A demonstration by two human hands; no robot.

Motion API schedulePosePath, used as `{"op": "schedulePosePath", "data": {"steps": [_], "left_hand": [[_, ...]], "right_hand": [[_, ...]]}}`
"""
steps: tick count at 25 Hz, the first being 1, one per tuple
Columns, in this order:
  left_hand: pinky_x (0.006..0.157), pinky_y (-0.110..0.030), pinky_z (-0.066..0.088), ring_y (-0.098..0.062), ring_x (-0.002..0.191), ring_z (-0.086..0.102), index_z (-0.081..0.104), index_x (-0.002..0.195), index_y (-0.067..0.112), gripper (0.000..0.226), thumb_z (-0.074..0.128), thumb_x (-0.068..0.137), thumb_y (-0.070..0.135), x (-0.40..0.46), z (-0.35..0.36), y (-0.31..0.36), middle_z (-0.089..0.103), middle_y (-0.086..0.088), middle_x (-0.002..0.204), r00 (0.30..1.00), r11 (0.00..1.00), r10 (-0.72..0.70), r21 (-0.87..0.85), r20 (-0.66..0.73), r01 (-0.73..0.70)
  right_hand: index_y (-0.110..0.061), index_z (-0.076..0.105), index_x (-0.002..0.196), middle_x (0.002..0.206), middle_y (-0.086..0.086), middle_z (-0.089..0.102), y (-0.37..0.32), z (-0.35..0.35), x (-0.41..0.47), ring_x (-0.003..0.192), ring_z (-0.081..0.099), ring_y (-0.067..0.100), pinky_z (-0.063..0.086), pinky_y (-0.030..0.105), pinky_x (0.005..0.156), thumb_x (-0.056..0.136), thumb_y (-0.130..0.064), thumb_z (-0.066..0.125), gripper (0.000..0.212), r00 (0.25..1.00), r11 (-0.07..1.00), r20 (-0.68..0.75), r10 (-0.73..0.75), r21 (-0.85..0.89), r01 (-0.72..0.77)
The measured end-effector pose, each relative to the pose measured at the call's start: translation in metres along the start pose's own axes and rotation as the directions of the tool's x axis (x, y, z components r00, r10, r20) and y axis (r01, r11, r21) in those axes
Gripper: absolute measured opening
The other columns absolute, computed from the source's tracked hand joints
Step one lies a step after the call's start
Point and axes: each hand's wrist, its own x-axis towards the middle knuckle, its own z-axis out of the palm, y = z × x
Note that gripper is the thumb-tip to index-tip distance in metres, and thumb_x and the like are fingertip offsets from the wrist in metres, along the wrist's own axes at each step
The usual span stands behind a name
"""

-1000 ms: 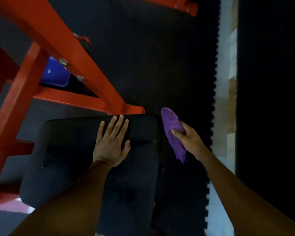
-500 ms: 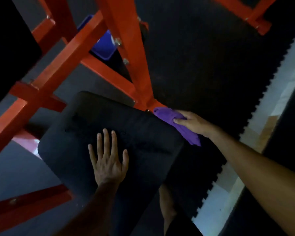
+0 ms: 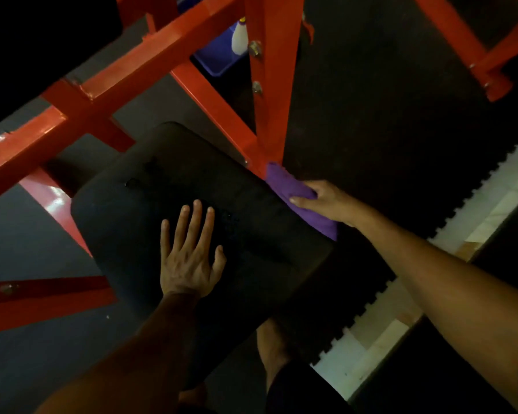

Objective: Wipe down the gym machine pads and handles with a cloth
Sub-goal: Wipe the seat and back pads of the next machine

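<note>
A black seat pad of a red-framed gym machine fills the middle of the view. My left hand lies flat on the pad's top, fingers straight and spread. My right hand grips a purple cloth and holds it against the pad's far right edge, close to where the red frame meets the pad. The lower end of the cloth hangs down past the pad's corner.
Red frame beams cross behind and left of the pad. A blue tub with a white bottle sits on the floor behind the frame. Black rubber mats with a toothed edge lie to the right. My knee shows below the pad.
The view has swung, so the pad now appears turned. My right hand has slid the cloth along the pad's right edge toward the red frame. My left hand stays flat on the pad.
</note>
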Motion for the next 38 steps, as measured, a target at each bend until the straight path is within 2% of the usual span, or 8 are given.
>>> {"op": "schedulePosePath", "data": {"steps": [5,9,13,17,19,26,34,38], "left_hand": [[0.127,-0.058,0.006,-0.025,0.160,0.009,0.020,0.165,0.019,0.075,0.035,0.097,0.047,0.000,0.001,-0.001,0.010,-0.006,0.173,1.000,1.000,-0.011,-0.016,-0.010,0.011],[0.127,-0.057,0.008,-0.025,0.159,0.013,0.024,0.164,0.018,0.075,0.038,0.095,0.045,-0.001,0.002,0.000,0.013,-0.006,0.173,1.000,1.000,-0.005,-0.020,-0.029,0.004],[0.127,-0.057,0.009,-0.025,0.160,0.009,0.022,0.164,0.018,0.077,0.039,0.095,0.045,0.000,0.000,0.001,0.011,-0.005,0.173,1.000,1.000,-0.001,0.005,-0.015,0.001],[0.128,-0.056,0.006,-0.024,0.160,0.006,0.020,0.165,0.018,0.076,0.037,0.096,0.046,0.001,0.001,0.000,0.008,-0.005,0.173,1.000,1.000,0.009,0.005,0.001,-0.009],[0.128,-0.056,0.004,-0.024,0.160,0.005,0.019,0.165,0.019,0.076,0.036,0.096,0.047,0.000,0.005,-0.001,0.008,-0.005,0.173,1.000,1.000,-0.001,0.006,0.003,0.001],[0.126,-0.058,0.011,-0.025,0.160,0.010,0.024,0.164,0.017,0.075,0.040,0.096,0.044,-0.003,0.002,0.001,0.013,-0.007,0.172,0.999,0.999,0.003,0.033,-0.053,-0.001],[0.126,-0.058,0.012,-0.026,0.160,0.010,0.023,0.164,0.018,0.079,0.044,0.094,0.047,-0.003,0.006,-0.002,0.014,-0.007,0.172,0.998,1.000,0.007,0.022,-0.056,-0.006],[0.127,-0.057,0.007,-0.026,0.160,0.007,0.019,0.165,0.020,0.076,0.039,0.098,0.049,-0.003,0.007,-0.003,0.010,-0.007,0.173,0.999,1.000,-0.001,0.005,-0.045,0.001]], "right_hand": [[-0.032,0.065,0.112,0.107,-0.010,0.069,0.034,-0.005,-0.024,0.108,0.065,0.009,0.047,0.031,0.103,0.097,-0.024,0.064,0.018,0.993,0.985,0.041,0.108,0.134,-0.112],[-0.026,0.054,0.141,0.126,-0.017,0.057,-0.040,0.019,0.049,0.120,0.054,0.006,0.038,0.027,0.108,0.098,-0.029,0.063,0.044,0.998,0.998,0.007,-0.062,0.033,0.062],[-0.037,0.062,0.113,0.108,-0.016,0.064,-0.039,0.024,0.057,0.099,0.058,-0.005,0.046,0.018,0.092,0.097,-0.033,0.065,0.016,0.994,0.987,-0.008,-0.110,0.117,0.110],[-0.023,0.067,0.122,0.115,-0.003,0.071,0.042,-0.002,-0.005,0.108,0.067,0.013,0.051,0.040,0.104,0.081,-0.051,0.073,0.050,0.991,0.984,-0.012,0.136,0.115,-0.134],[-0.023,0.068,0.113,0.111,0.000,0.072,0.060,-0.004,-0.025,0.109,0.068,0.020,0.051,0.040,0.103,0.084,-0.046,0.071,0.037,0.978,0.970,-0.013,0.209,0.131,-0.206],[-0.026,0.065,0.128,0.121,-0.006,0.069,-0.057,0.027,0.084,0.114,0.063,0.014,0.048,0.034,0.104,0.097,-0.029,0.063,0.032,0.985,0.986,-0.035,-0.169,-0.007,0.169],[-0.021,0.059,0.129,0.127,-0.003,0.065,-0.111,0.043,0.130,0.112,0.062,0.003,0.045,0.021,0.100,0.096,-0.024,0.059,0.033,0.952,0.955,0.083,-0.294,0.068,0.289],[-0.006,0.061,0.122,0.102,-0.008,0.071,-0.179,0.071,0.173,0.085,0.062,-0.012,0.044,0.008,0.083,0.097,-0.005,0.054,0.026,0.901,0.907,0.105,-0.421,0.024,0.421]]}}
